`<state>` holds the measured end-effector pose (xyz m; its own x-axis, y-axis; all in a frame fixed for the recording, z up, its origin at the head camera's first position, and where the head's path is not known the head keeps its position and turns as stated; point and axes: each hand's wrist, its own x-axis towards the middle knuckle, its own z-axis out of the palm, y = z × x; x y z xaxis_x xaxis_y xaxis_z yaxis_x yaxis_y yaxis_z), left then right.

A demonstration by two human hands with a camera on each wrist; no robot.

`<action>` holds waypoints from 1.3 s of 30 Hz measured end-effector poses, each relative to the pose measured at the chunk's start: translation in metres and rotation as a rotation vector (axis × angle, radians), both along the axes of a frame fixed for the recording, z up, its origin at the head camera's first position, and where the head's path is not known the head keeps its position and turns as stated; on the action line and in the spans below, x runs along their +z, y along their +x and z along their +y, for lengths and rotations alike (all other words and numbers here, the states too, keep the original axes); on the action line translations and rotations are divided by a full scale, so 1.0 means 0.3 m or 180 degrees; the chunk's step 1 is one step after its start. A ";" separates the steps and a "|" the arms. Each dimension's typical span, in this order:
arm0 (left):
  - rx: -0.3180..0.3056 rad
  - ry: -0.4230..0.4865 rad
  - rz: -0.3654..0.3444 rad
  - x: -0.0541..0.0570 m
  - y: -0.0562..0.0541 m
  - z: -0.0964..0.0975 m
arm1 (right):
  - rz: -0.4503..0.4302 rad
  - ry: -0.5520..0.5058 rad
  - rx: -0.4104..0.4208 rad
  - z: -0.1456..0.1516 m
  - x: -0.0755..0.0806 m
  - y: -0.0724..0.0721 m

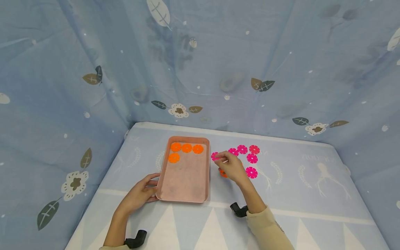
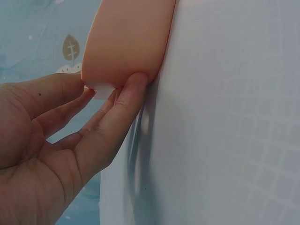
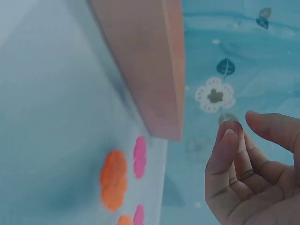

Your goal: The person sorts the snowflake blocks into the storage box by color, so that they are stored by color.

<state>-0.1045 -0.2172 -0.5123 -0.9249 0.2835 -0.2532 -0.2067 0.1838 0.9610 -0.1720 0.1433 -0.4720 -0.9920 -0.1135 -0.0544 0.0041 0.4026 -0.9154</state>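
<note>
A pink rectangular tray (image 1: pixel 190 180) lies on the table, with several orange notched flower-shaped discs (image 1: pixel 186 148) in its far part. At the tray's near left corner my left hand (image 1: pixel 139 195) grips the rim and side between thumb and fingers; the left wrist view shows the fingertips on the tray wall (image 2: pixel 124 42). Right of the tray, my right hand (image 1: pixel 232 167) hovers over loose discs, partly hiding them. In the right wrist view its thumb and fingers stand apart with nothing between them. Pink discs (image 1: pixel 252 158) surround it, and an orange disc (image 1: pixel 223 173) shows beneath.
The patterned cloth (image 1: pixel 300 194) under the tray spreads to both sides. Blue printed curtains (image 1: pixel 218 62) stand behind and beside the table. Black angled pieces (image 1: pixel 239 210) are at both wrists.
</note>
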 end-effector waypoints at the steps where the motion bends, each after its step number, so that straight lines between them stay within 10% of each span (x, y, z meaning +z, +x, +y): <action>1: 0.0000 0.0005 -0.0001 0.000 0.000 0.000 | 0.0013 0.0030 -0.0023 0.011 -0.004 0.004; 39: 0.0087 -0.0075 -0.0028 0.011 0.003 0.013 | -0.0205 0.1010 -0.0150 0.150 -0.204 -0.011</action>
<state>-0.1035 -0.2133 -0.5090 -0.9300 0.2521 -0.2677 -0.2204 0.2004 0.9546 -0.1753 0.1883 -0.5333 -0.9892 -0.0347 -0.1425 0.0835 0.6658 -0.7414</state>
